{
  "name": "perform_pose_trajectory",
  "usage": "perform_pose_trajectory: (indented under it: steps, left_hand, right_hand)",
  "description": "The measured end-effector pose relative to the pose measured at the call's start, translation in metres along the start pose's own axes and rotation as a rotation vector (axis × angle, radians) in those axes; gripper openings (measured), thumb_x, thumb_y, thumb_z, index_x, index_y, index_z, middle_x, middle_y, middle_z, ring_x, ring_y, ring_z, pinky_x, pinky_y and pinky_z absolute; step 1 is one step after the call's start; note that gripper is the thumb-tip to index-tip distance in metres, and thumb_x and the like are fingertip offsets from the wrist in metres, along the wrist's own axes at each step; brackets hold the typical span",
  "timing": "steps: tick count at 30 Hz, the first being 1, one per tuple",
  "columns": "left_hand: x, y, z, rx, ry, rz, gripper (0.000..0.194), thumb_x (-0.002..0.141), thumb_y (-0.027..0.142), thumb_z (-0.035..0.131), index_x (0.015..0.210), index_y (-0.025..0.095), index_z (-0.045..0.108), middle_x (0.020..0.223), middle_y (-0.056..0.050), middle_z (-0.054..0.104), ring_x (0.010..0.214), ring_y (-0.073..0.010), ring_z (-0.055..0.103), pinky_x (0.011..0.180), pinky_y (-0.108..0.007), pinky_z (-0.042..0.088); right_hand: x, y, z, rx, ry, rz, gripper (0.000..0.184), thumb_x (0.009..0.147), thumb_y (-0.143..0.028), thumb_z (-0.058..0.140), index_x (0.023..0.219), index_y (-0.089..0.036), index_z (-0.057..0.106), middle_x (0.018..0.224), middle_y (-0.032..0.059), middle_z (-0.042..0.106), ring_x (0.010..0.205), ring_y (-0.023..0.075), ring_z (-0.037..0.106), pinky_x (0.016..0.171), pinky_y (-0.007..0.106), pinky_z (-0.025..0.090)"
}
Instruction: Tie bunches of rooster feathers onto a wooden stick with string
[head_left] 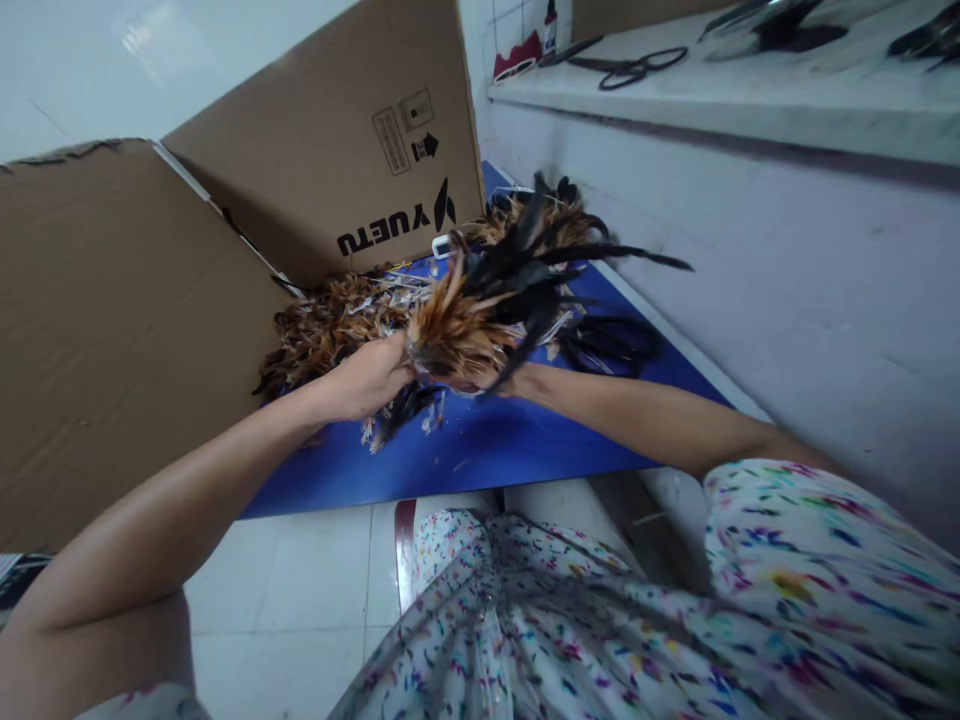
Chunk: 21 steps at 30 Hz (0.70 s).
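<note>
A bundle of feathers (pixel 457 325), brown at its base with long black plumes pointing right, is held up over the blue table (pixel 495 440). My left hand (pixel 373 378) is closed on the pale bound end of this bundle. From the right, my right hand (pixel 491 380) reaches under the brown feathers and grips the bundle; most of its fingers are hidden by them. Loose brown feathers (pixel 330 325) are heaped beyond my left hand. Another pile of brown and black feathers (pixel 555 215) lies at the back of the table.
A large cardboard box panel (pixel 322 130) stands along the table's left and back. Black scissors (pixel 615 350) or a similar looped tool lie at the table's right edge, beside the wall. On the white shelf (pixel 720 100) rest black-handled scissors (pixel 637 68) and a small bottle (pixel 550 30).
</note>
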<state>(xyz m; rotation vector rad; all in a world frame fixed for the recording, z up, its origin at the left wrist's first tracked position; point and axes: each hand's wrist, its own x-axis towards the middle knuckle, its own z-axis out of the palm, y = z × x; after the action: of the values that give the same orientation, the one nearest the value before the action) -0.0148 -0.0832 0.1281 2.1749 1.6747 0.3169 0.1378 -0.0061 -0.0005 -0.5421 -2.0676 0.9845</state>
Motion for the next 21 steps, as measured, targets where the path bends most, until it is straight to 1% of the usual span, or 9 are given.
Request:
perform_pose_trajectory:
  steps: [3,5,8,10,12,14,16,18,21]
  left_hand:
    - [0.011,-0.013,0.001,-0.068,0.028,-0.039,0.003,0.075,0.017,0.056,0.076,0.018,0.059,0.079,-0.003,0.062,0.089,-0.0223,0.058,0.088,-0.030,0.044]
    - [0.016,-0.021,0.005,-0.108,0.038,-0.069,0.003,0.074,0.017,0.057,0.071,0.017,0.059,0.072,-0.002,0.060,0.084,-0.0211,0.058,0.081,-0.028,0.046]
    - [0.022,-0.027,0.011,-0.198,0.030,-0.124,0.009,0.071,0.015,0.060,0.063,0.017,0.055,0.059,0.001,0.053,0.068,-0.0169,0.055,0.063,-0.023,0.044]
    - [0.024,-0.027,0.015,-0.283,-0.003,-0.192,0.016,0.072,0.013,0.060,0.060,0.018,0.051,0.050,0.002,0.045,0.053,-0.0127,0.047,0.050,-0.021,0.037]
    - [0.026,-0.025,0.018,-0.392,-0.052,-0.297,0.023,0.074,0.013,0.059,0.057,0.019,0.045,0.045,0.004,0.038,0.042,-0.0086,0.036,0.041,-0.019,0.027]
    - [0.027,-0.023,0.019,-0.518,-0.087,-0.402,0.028,0.077,0.011,0.057,0.057,0.019,0.040,0.043,0.006,0.033,0.036,-0.0056,0.028,0.036,-0.018,0.020]
    - [0.028,-0.022,0.018,-0.642,-0.110,-0.462,0.030,0.078,0.010,0.058,0.057,0.019,0.038,0.045,0.006,0.031,0.035,-0.0035,0.025,0.035,-0.016,0.016]
    - [0.029,-0.022,0.017,-0.742,-0.128,-0.480,0.031,0.078,0.010,0.059,0.058,0.018,0.037,0.048,0.007,0.031,0.036,-0.0017,0.023,0.034,-0.013,0.015]
    - [0.030,-0.021,0.016,-0.821,-0.164,-0.502,0.033,0.080,0.010,0.057,0.057,0.017,0.035,0.050,0.007,0.028,0.037,-0.0005,0.021,0.034,-0.012,0.014]
  right_hand:
    - [-0.004,-0.007,0.001,0.075,-0.048,-0.006,0.037,0.087,-0.051,0.053,0.080,-0.017,0.064,0.067,-0.0013,0.060,0.066,0.0103,0.051,0.061,0.024,0.039]
    - [-0.007,-0.017,-0.002,0.055,-0.052,0.001,0.032,0.087,-0.044,0.053,0.077,-0.016,0.064,0.069,-0.0011,0.058,0.067,0.0102,0.049,0.063,0.024,0.036]
    - [-0.014,-0.035,-0.010,-0.141,-0.066,-0.010,0.029,0.091,-0.032,0.047,0.075,-0.015,0.064,0.065,-0.0012,0.055,0.064,0.0096,0.047,0.064,0.024,0.032]
    - [-0.018,-0.046,-0.014,-0.292,-0.077,-0.028,0.027,0.091,-0.026,0.045,0.079,-0.015,0.066,0.067,0.0002,0.059,0.064,0.0102,0.049,0.065,0.024,0.032]
    - [-0.019,-0.052,-0.016,-0.422,-0.093,-0.029,0.027,0.092,-0.025,0.044,0.082,-0.015,0.067,0.073,0.0030,0.065,0.068,0.0119,0.053,0.066,0.025,0.031]
    - [-0.020,-0.054,-0.016,-0.531,-0.105,-0.031,0.028,0.093,-0.025,0.043,0.086,-0.016,0.068,0.080,0.0057,0.069,0.073,0.0139,0.057,0.066,0.026,0.031]
    - [-0.021,-0.052,-0.015,-0.632,-0.099,-0.048,0.029,0.095,-0.025,0.040,0.091,-0.016,0.068,0.088,0.0074,0.072,0.077,0.0155,0.060,0.064,0.027,0.030]
    - [-0.024,-0.048,-0.012,-0.726,-0.093,-0.080,0.032,0.097,-0.025,0.037,0.094,-0.015,0.068,0.092,0.0081,0.072,0.079,0.0167,0.062,0.061,0.029,0.027]
    - [-0.028,-0.043,-0.007,-0.827,-0.107,-0.127,0.033,0.098,-0.024,0.035,0.092,-0.015,0.067,0.090,0.0076,0.071,0.076,0.0170,0.062,0.059,0.031,0.024]
